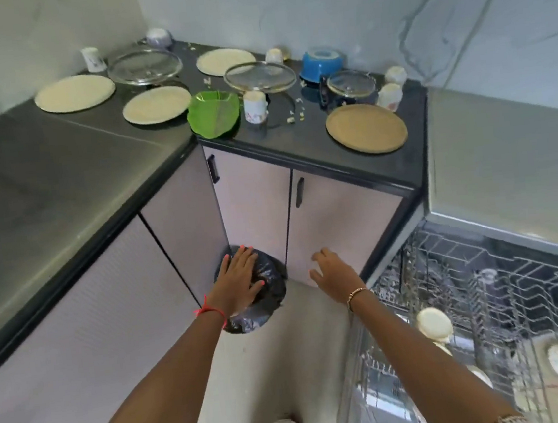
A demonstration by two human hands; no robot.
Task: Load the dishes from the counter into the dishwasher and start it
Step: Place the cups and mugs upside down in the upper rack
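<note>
My left hand and right hand are loose and empty, the dishes sit on the counter, so I think I next reach up for the brown plate and carry it to the open dishwasher.

Both arms are reaching forward and down, and each grip is holding nothing.

The left grip is lying palm down, its fingers spreading out straight and its thumb pointing toward the right grip. The right grip is hanging near it but apart from it, palm down, with its fingers bending loosely. Both forearms are running bare behind the grips, with a red thread circling the left wrist and a beaded bracelet circling the right.
</note>
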